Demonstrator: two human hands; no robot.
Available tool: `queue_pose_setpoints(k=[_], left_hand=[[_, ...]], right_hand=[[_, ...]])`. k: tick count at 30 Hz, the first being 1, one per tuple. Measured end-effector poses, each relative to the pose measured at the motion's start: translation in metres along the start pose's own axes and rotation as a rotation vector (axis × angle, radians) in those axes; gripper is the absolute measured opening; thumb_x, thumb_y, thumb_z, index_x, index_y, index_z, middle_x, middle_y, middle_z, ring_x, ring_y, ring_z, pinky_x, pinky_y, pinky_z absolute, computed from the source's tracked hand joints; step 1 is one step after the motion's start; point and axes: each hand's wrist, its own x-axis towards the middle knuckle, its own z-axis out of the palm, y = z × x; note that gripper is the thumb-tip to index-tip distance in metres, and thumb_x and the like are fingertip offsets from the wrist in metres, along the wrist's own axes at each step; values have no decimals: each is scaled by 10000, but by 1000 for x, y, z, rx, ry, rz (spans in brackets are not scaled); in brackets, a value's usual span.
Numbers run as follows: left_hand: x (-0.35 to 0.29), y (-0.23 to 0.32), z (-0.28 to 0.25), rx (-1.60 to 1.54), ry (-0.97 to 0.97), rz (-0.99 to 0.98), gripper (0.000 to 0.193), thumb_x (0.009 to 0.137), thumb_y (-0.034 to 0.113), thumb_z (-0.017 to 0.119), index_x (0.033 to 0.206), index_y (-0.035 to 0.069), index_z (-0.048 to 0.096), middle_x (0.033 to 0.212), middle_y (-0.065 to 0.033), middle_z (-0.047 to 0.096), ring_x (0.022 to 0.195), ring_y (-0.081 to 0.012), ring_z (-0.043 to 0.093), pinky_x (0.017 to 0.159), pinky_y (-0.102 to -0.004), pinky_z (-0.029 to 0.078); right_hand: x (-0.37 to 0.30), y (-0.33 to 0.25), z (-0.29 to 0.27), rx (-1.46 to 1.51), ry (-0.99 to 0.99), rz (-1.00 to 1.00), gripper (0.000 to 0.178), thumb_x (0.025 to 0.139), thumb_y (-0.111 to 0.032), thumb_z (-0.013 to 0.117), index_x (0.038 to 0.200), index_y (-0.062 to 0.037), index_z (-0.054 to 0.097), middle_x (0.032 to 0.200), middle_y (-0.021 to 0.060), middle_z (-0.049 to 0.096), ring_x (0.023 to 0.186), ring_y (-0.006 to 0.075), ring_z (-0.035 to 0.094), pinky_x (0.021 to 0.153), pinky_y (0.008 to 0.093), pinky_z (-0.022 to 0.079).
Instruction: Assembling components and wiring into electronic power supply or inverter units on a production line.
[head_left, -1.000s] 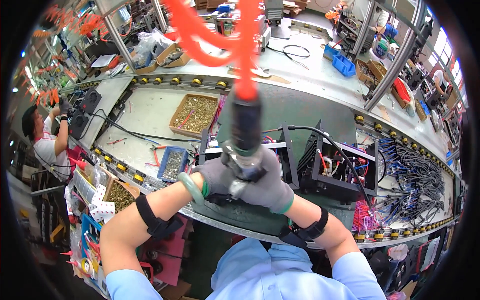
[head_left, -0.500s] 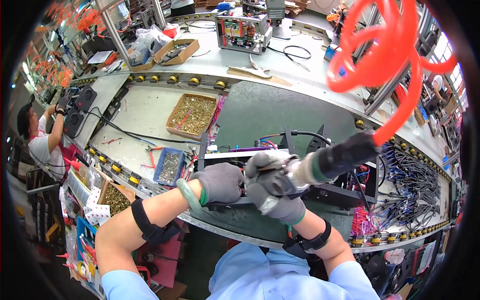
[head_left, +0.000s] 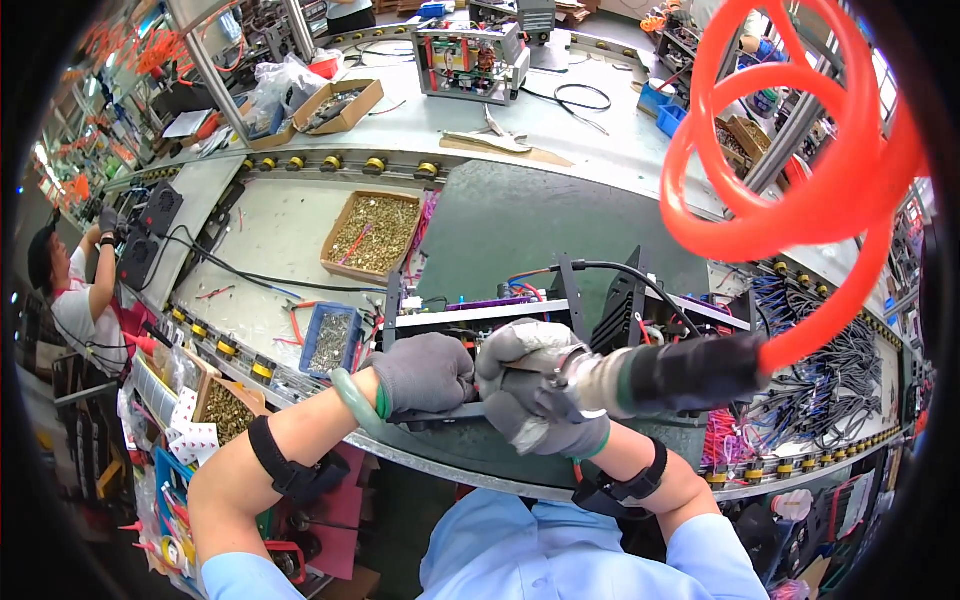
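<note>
Two gloved hands (head_left: pixel 425 374) (head_left: pixel 535 385), cylindrical tool (head_left: pixel 665 379)

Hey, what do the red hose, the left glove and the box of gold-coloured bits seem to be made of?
Hose: probably plastic, glossy, with highlights along its smooth coils.
Left glove: likely fabric, matte grey, softly wrinkled.
Box: apparently cardboard, plain dull brown.
Bits: metal-looking, shiny; the yellowish glints suggest brass, but plating is possible.

Right hand (head_left: pixel 540 388) gripping the air tool (head_left: pixel 680 378), orange hose (head_left: pixel 815 222) looping at two o'clock! Left fist (head_left: pixel 425 375) beside it, contents hard to see; brass-parts box (head_left: pixel 355 273) at ten.
</note>
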Motion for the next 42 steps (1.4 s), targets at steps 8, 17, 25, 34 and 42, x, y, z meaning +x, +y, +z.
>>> queue_pose_setpoints(k=[8, 17, 25, 34, 42], left_hand=[[-11, -13, 5, -51, 196, 274, 404, 863, 394, 632, 1209, 184, 637, 1035, -169, 704, 992, -340, 676, 832, -432, 550], [-92, -28, -13, -1082, 800, -152, 292, 962, 145, 553, 1232, 51, 615, 881, -13, 617, 735, -74, 571, 597, -235, 460], [-153, 13, 104, -1992, 788, 12, 287, 988, 153, 561, 1253, 45, 555, 885, 4, 596, 591, -29, 453, 452, -159, 332], [-65, 118, 123, -1940, 297, 316, 234, 1025, 263, 530, 1144, 75, 602, 773, 6, 548, 525, -65, 407, 474, -209, 321], [-25, 167, 119, -2022, 51, 319, 272, 1010, 300, 571, 1133, 62, 621, 867, 2, 586, 547, -43, 396, 460, -181, 316]], right_hand=[[19, 16, 32, 191, 190, 67, 350, 759, 4, 756, 1071, -22, 600, 921, 12, 615, 847, 100, 579, 775, 278, 499], [12, 14, 34, 140, 141, 70, 412, 742, -55, 711, 1124, -4, 566, 872, 66, 648, 773, 118, 599, 733, 284, 509], [22, -22, 28, 234, 159, -51, 330, 793, 42, 692, 1097, -28, 586, 982, 36, 617, 888, 102, 574, 810, 277, 494], [-56, -103, -18, 808, 208, -240, 532, 825, -36, 748, 1300, -110, 521, 1094, 84, 591, 900, 173, 608, 732, 315, 528], [-117, -118, -66, 630, 349, -458, 601, 805, -77, 812, 1341, -95, 541, 1092, 147, 627, 822, 234, 672, 728, 383, 539]])
